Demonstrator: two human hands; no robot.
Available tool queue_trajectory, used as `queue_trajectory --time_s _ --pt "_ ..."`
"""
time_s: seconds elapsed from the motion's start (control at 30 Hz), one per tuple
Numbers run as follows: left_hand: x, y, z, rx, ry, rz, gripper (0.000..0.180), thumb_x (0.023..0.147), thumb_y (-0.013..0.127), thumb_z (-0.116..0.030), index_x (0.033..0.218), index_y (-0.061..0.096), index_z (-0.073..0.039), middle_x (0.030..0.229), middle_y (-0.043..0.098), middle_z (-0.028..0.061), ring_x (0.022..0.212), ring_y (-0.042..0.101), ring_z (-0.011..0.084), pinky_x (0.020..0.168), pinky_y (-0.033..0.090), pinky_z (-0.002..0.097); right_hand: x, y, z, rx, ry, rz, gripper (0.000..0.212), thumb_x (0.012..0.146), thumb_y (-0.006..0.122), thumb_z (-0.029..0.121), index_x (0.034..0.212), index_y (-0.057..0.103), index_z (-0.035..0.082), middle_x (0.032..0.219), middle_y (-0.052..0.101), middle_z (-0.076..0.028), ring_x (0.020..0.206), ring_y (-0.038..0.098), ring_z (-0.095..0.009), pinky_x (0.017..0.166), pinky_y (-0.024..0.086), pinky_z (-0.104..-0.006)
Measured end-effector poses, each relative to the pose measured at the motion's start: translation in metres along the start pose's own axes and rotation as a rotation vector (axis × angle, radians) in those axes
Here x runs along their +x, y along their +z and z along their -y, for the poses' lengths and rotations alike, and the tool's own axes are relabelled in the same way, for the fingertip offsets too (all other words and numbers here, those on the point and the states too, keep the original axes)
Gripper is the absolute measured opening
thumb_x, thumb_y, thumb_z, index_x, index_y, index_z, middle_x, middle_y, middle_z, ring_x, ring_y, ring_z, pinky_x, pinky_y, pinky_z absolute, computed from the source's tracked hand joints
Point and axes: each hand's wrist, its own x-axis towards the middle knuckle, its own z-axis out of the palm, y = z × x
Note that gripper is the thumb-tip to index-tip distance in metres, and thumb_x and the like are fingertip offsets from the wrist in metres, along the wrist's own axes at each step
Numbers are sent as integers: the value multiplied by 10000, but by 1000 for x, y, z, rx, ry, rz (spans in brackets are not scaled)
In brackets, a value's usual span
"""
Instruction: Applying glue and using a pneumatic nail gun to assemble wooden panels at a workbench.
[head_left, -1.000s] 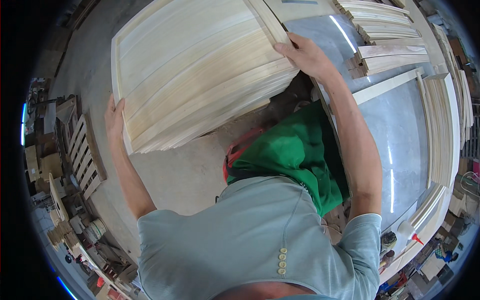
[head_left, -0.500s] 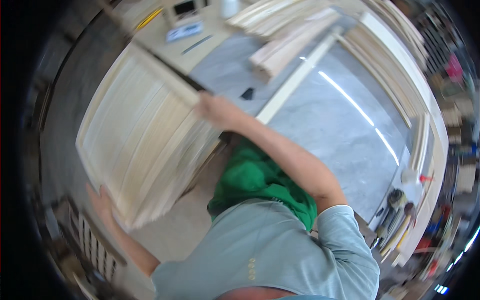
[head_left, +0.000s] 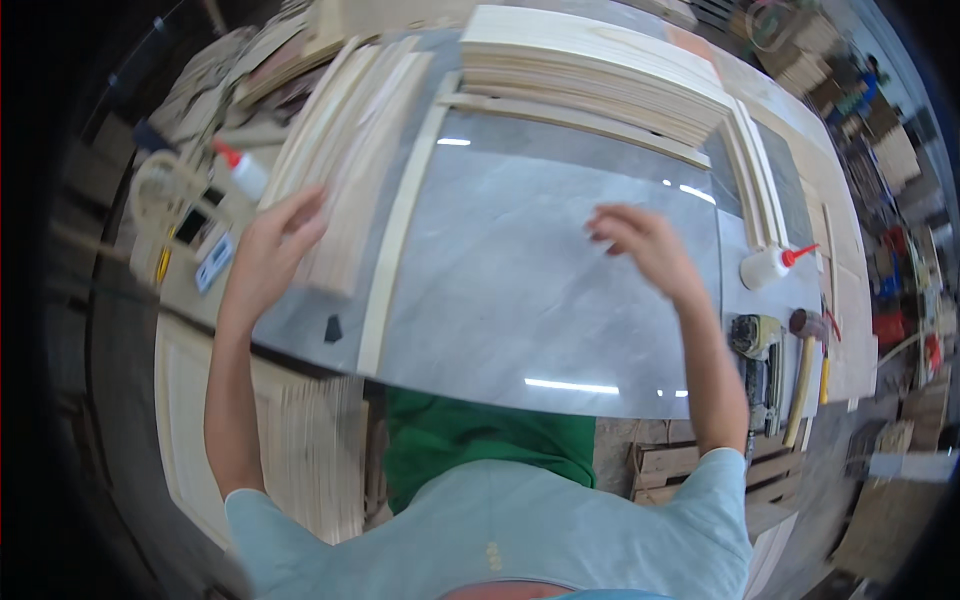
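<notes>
My left hand (head_left: 272, 255) is raised at the near end of a bundle of long pale wooden strips (head_left: 345, 215). Its thumb and fingers are apart, and I cannot tell whether it touches the strips. Above the grey marbled tabletop (head_left: 520, 270) hovers my right hand (head_left: 648, 250), fingers loosely bent and apart, with nothing visible in them. Between the hands, a single pale wooden strip (head_left: 405, 230) lies lengthwise on the tabletop. A stack of pale boards (head_left: 590, 75) stands at the far side, with a thin strip (head_left: 570, 122) along its near edge.
Below the table at left stands a stack of wooden panels (head_left: 310, 460). Along the right lie a white glue bottle (head_left: 765, 268) with a red tip, a nail gun (head_left: 765, 365) and a mallet (head_left: 800, 385). Another glue bottle (head_left: 245, 175) stands at far left, near a small black piece (head_left: 333, 328).
Both hands have let go of the stack of panels at left and come up over the table. The view has turned right, toward the tabletop.
</notes>
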Motion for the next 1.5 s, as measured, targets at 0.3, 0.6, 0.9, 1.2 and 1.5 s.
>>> queue_trajectory --time_s 0.3,0.6,0.9,1.2,1.5 --pt "314 107 9 174 220 -209 585 798 622 -395 1212 543 11 1178 591 205 1095 571 276 903 442 341 119 -219 -33 -214 -23 -782 368 870 564 252 1091 622 -37 957 635 -100 856 578 -153 747 459 -280" --pt "355 120 -3 -92 57 -52 419 819 630 -320 1067 654 17 926 650 37 878 550 114 822 398 252 187 -260 -76 -381 211 -769 252 830 598 215 908 683 -9 756 607 -63 699 511 -129 625 396 -290" --pt "363 115 -5 -71 61 -223 398 752 669 -360 924 697 -2 842 669 63 788 588 150 770 440 295 191 -257 -69 -145 100 -863 202 801 648 156 913 685 -8 799 639 -72 645 524 -116 562 373 -242" --pt "348 105 -18 -433 -15 -173 371 756 694 -258 984 674 34 963 671 87 885 605 174 797 439 283 175 -252 -53 50 -1 -903 204 780 656 134 835 680 -61 742 631 -78 620 541 -122 601 444 -253" --pt "189 121 -21 -629 9 -432 569 766 715 -166 1219 511 112 1138 612 170 1048 574 192 909 429 279 38 -173 -56 189 -105 -1023 346 868 608 151 1115 580 -90 984 623 -112 819 591 -143 748 488 -261"
